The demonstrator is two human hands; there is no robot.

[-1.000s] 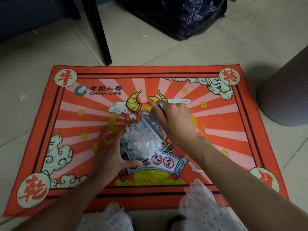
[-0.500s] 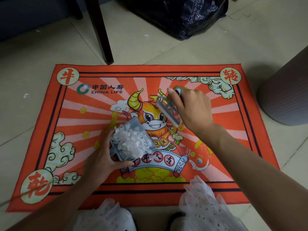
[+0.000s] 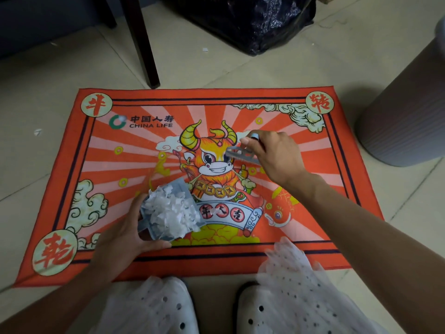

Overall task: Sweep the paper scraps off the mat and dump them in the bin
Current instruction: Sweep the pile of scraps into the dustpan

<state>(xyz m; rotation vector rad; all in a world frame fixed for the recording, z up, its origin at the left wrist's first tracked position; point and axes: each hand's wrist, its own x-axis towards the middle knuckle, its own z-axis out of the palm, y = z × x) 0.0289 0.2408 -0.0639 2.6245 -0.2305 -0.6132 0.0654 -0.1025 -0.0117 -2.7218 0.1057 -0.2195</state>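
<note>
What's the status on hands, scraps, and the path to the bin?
Left hand grips dustpan, full of paper scraps. Right hand holds brush over mat. Bin at right, nothing between.

You are looking at a black plastic bag point(image 3: 243, 22) lying on the tiled floor point(image 3: 252, 71). A dark furniture leg point(image 3: 144, 42) is standing just left of the bag, and white perforated shoes point(image 3: 277, 309) are showing well below it.

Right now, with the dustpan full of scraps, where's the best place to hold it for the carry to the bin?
Grip the dustpan by its short handle at the near-left end, coming from the left and underneath, as the left hand does. The paper scraps heap up to the open far lip, so a rear hold probably keeps that lip level or slightly raised.
</note>
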